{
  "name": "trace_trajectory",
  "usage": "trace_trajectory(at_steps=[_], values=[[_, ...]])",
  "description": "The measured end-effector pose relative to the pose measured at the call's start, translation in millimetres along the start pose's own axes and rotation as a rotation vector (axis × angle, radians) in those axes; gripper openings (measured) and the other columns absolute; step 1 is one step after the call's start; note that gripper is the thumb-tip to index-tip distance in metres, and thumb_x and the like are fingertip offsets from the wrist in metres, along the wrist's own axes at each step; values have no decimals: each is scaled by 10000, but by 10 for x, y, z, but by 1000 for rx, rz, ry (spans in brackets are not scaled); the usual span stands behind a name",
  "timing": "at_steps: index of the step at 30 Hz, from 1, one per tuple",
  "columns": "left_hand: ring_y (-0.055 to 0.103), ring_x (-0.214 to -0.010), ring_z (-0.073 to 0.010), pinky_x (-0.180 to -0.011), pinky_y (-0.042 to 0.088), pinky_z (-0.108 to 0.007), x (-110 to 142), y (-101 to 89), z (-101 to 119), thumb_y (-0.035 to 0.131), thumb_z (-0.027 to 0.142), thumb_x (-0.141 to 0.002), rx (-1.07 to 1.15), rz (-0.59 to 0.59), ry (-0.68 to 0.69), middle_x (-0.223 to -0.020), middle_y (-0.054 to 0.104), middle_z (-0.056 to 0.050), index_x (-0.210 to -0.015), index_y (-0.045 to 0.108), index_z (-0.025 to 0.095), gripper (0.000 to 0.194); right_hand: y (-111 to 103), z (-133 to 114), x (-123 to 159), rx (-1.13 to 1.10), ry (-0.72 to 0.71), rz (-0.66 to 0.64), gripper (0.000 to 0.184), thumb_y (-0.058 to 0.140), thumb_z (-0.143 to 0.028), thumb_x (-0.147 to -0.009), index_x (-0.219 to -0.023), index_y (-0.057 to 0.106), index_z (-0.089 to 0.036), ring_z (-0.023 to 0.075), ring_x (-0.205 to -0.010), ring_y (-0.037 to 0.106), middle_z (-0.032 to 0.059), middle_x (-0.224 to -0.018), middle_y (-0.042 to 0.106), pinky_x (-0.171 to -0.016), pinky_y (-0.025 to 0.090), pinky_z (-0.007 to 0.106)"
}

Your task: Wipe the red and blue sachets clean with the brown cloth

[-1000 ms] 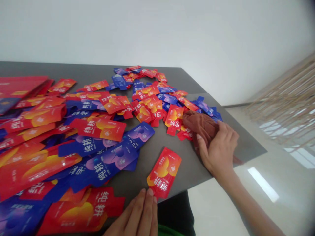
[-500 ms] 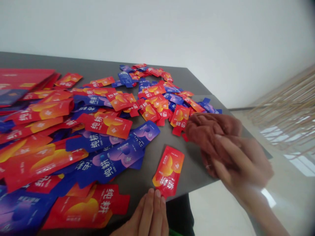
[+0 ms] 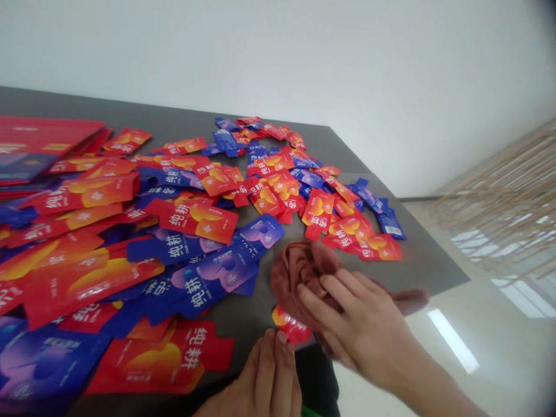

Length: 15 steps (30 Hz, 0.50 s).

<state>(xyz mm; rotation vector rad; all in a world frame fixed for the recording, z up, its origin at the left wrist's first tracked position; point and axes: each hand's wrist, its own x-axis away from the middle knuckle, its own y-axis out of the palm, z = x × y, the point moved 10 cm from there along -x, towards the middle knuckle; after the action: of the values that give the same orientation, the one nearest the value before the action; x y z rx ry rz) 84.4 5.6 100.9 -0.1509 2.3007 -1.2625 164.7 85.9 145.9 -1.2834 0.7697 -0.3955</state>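
Note:
A reddish-brown cloth is bunched up in my right hand, whose fingers are closed on it. The cloth lies over the upper part of a small red and orange pouch at the table's front edge, and one end trails out to the right. At the pouch's lower end, my left hand has its fingers pressed together, fingertips on the narrow end; its thumb is hidden. Just left lies a blue and purple pouch on a heap of similar ones.
Red and blue pouches are heaped across the left of the grey table. More pouches form a curved pile toward the back and right. Flat red packages are stacked at far left. A white wall stands behind.
My right hand has moved left with the cloth, onto the small red pouch, covering most of it. Pouches on the right have come into sight. My left hand stays at the pouch's end.

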Motion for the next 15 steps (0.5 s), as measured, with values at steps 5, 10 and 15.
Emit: trace_trajectory(at_steps=[5, 10, 15], values=[[756, -797, -201, -832, 578, -346, 1, -15, -17, 534, 93, -912, 41, 98, -110, -918, 794, -94, -1100, 698, 70, 251, -8, -177, 34, -69, -17, -37, 267, 595, -253, -1003, -1228, 733, -211, 260, -893, 585, 50, -955, 705, -809, 423, 419], [786, -1029, -241, -936, 566, -361, 79, 59, 71, 511, 139, -944, -36, 0, 43, -1139, 798, -146, -1207, 688, 52, 329, 157, 534, -112, 56, 157, -91, 319, 582, -244, -1010, -1273, 754, -187, 339, -1119, 632, 147, -1088, 720, -863, 497, 439], [778, -1049, -237, -969, 558, -379, 113, 61, 65, 517, 177, -967, -58, 7, 51, -1157, 792, -149, -1250, 677, 44, 351, 206, 588, -116, 78, 129, -96, 350, 586, -247, -1007, -1318, 735, -185, 338, -1092, 635, 149, -1134, 718, -880, 525, 468]])
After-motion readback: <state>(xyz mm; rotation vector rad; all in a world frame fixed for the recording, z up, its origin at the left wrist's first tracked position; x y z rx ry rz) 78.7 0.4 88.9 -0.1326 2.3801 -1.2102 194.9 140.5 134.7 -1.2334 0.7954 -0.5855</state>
